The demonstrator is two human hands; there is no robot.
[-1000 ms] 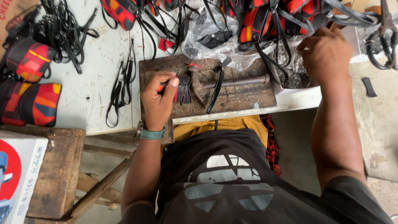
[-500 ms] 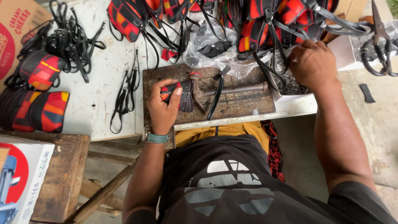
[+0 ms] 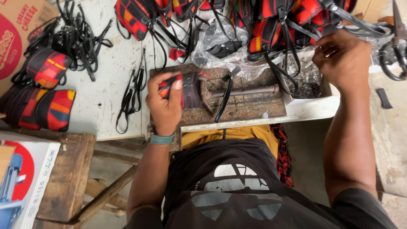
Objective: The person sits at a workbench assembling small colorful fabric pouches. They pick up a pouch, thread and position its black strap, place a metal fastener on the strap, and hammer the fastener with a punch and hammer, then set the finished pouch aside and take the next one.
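Observation:
My left hand [image 3: 166, 106] grips a small red and black fabric piece [image 3: 186, 88] and holds it on a worn wooden block [image 3: 246, 106] at the table's front edge. A metal rod [image 3: 243, 91] and a black strap [image 3: 224, 99] lie on that block. My right hand [image 3: 344, 59] hovers further right, fingers pinched together over a white box [image 3: 309, 106] of small dark parts; whether they hold anything is hidden. A pile of red, orange and black pouches [image 3: 275, 21] with black straps lies just beyond both hands.
Loose black straps [image 3: 131, 91] and a tangled strap heap [image 3: 72, 38] lie on the white table. Finished pouches [image 3: 38, 106] are stacked at left beside a cardboard box [image 3: 17, 38]. Scissors [image 3: 394, 46] sit far right. A wooden bench [image 3: 68, 178] stands below left.
My right hand has pulled back from the far pile toward the white box. My left hand has lifted the red and black piece slightly on the block.

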